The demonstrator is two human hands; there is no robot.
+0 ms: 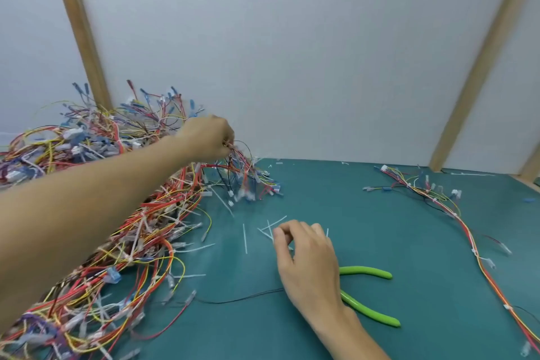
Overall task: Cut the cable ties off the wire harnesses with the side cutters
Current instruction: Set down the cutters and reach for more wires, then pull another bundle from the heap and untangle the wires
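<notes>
1. On the left side of the green mat (409,242), a large pile of wire harnesses (96,213) lies loose, red, yellow and blue wires tangled together, many with white ties visible on them. No bin or tray holds it.
2. Left hand (209,137): reached out over the far end of the pile, fingers curled and pinching a bundle of wires (248,175) that hangs from the fingertips to the mat.
3. Cut cable ties (263,231): short white strips scattered on the mat just beyond the right hand.
4. Right hand (306,260): rests on the mat, fingers loosely curled, holding nothing.
5. Side cutters (368,292): green handles spread, lying on the mat, partly under the right hand, not gripped.
6. Single harness (455,213): laid out along the right edge, well apart from both hands.
</notes>
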